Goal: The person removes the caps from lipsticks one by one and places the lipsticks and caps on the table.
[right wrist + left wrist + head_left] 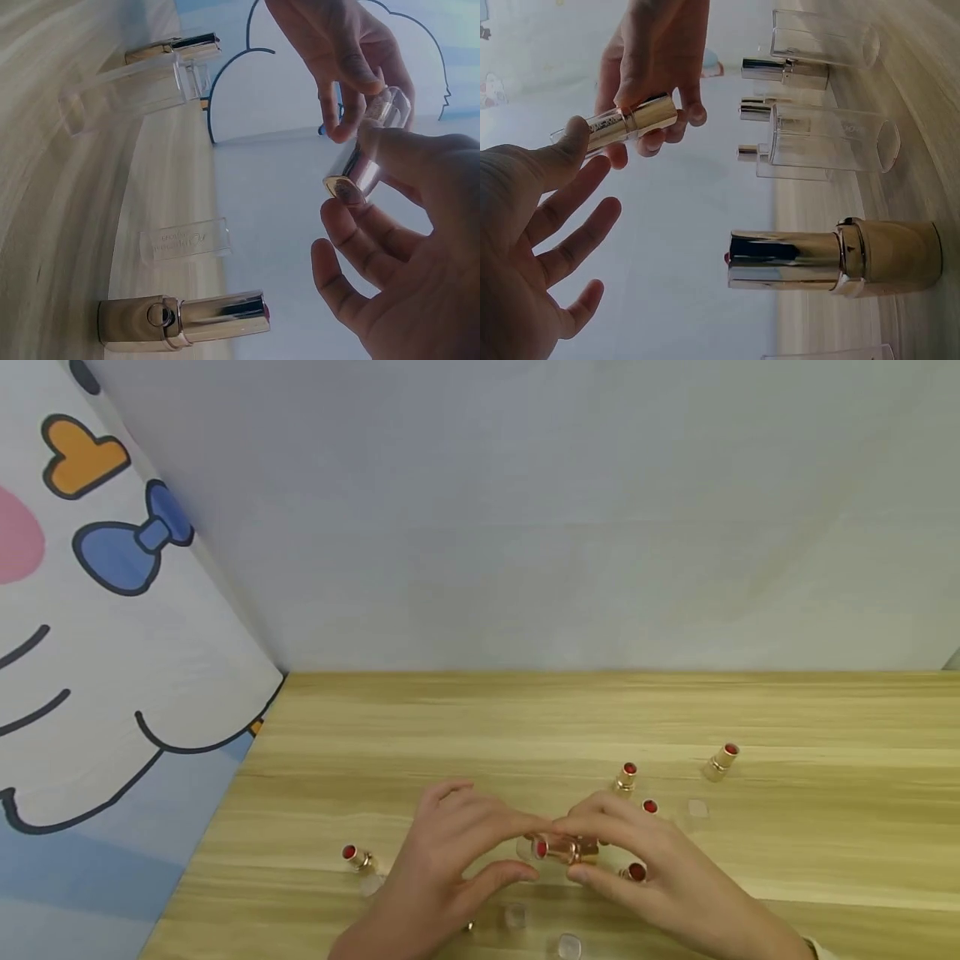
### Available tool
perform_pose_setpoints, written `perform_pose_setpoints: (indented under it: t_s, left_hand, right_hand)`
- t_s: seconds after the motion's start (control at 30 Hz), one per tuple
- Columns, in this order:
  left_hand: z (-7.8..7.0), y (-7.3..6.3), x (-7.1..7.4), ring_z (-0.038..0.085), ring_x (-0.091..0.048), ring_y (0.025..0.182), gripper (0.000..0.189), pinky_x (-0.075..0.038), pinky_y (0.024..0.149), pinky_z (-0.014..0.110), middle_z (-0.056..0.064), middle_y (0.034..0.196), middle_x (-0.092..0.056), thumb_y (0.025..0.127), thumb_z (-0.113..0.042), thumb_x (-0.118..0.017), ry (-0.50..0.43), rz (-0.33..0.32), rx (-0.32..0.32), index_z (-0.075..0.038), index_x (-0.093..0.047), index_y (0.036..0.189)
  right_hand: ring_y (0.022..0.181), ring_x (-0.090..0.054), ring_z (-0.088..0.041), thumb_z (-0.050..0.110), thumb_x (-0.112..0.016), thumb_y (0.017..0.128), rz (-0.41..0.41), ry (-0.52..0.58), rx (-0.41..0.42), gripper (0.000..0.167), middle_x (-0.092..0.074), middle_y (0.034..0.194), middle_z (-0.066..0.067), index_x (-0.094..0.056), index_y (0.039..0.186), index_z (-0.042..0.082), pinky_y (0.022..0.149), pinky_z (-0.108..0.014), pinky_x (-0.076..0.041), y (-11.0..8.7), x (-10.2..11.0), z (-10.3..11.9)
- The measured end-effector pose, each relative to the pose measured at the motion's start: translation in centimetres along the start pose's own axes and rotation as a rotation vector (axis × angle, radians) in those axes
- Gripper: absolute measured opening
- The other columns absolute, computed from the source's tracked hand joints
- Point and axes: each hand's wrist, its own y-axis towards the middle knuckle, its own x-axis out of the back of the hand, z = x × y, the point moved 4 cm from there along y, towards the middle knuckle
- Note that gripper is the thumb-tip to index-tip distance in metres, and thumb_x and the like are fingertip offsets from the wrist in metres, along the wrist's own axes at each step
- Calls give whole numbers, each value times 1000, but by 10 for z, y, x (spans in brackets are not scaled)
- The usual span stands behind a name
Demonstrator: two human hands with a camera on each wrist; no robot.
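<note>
Between my two hands a gold lipstick tube with a red tip lies sideways above the table, partly inside a clear cap. My left hand pinches the cap end between thumb and fingers, its other fingers spread in the left wrist view. The gold base is held by my right hand, with the thumb along the tube in the right wrist view. Fingers hide part of the joint, so how far the cap sits on cannot be told. Another open lipstick stands upright near the left hand.
More uncapped lipsticks stand on the wooden table, including one at the far right and one at the left. Clear caps stand among them, such as a near cap and a right cap. A pale wall rises behind.
</note>
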Motion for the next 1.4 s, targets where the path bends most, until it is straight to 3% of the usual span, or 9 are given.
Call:
perform_pose_setpoints:
  t_s: [0.1, 0.23, 0.47, 0.77, 1.0, 1.17, 1.4]
  left_hand:
    - [0, 1, -2, 4, -67, 98, 41, -43, 102, 51, -14, 105, -76, 82, -30, -85, 31, 8, -22, -25, -74, 121]
    - [1, -2, -1, 3, -67, 97, 30, -44, 102, 51, -16, 102, -75, 84, -32, -83, 41, 7, -13, -26, -74, 113]
    - [4, -11, 0, 3, -66, 92, 28, -40, 105, 49, -15, 98, -74, 86, -33, -82, 20, -28, -24, -24, -74, 111]
    - [4, -13, -3, 2, -66, 93, 25, -41, 105, 49, -16, 95, -75, 87, -35, -82, -2, -22, -38, -24, -75, 108]
    - [4, -13, -2, 2, -65, 94, 25, -40, 105, 49, -18, 95, -74, 87, -36, -82, -2, -19, -22, -26, -75, 108]
    - [5, -11, -2, 3, -64, 94, 22, -38, 105, 50, -18, 95, -74, 91, -39, -79, 9, -34, -34, -25, -75, 108]
    - [7, -5, -1, 3, -65, 94, 20, -35, 108, 52, -18, 94, -74, 96, -43, -72, 18, -57, -11, -26, -75, 106]
  right_hand:
    - [105, -62, 0, 11, -78, 94, -26, -45, 16, 46, -64, 119, 17, -66, 134, 28, 89, -20, -53, 0, -1, 0]
    - [106, -61, 0, 13, -77, 95, -32, -57, 6, 47, -65, 121, 16, -65, 138, 27, 90, -21, -53, 0, -2, -2]
    - [96, -57, 0, 6, -77, 93, -33, 7, 110, 40, -65, 112, 10, -67, 129, 22, 72, -12, -48, 2, -9, -4]
    - [94, -57, 0, 8, -79, 92, -74, 0, 186, 37, -65, 110, 9, -67, 125, 20, 64, -7, -42, -3, -10, -7]
    - [96, -57, -1, 6, -78, 91, -99, -5, 204, 38, -68, 114, 5, -67, 125, 19, 80, -12, -48, -6, -13, -7]
    - [98, -58, -1, 7, -79, 89, -122, -29, 185, 39, -69, 115, 6, -68, 124, 20, 82, -13, -48, -7, -11, -7]
    - [99, -58, -5, 20, -80, 92, -250, -134, 270, 32, -70, 111, 6, -72, 123, 17, 80, -14, -43, -3, -6, -4]
